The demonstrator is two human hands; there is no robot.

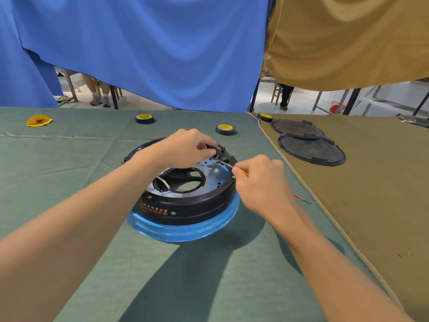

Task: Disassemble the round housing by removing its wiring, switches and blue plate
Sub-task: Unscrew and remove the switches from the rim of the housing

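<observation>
The round black housing (185, 209) stands mid-table on a blue rim (183, 232). Inside it lies a bluish metal plate (212, 176) with a large central hole, and a white wire (162, 182) runs across that hole. My left hand (185, 148) reaches over the far edge and pinches a small black switch part (219, 149) there. My right hand (262, 184) grips a screwdriver with a yellow handle; its thin shaft (224, 162) points left, the tip at the switch's terminals.
Green cloth (69, 170) covers the table, tan cloth (371, 205) its right part. Two black round covers (311, 151) lie on the tan side. Tape rolls (144, 118) sit at the back, one (225, 129) just behind the housing. A red wire (301, 198) lies right.
</observation>
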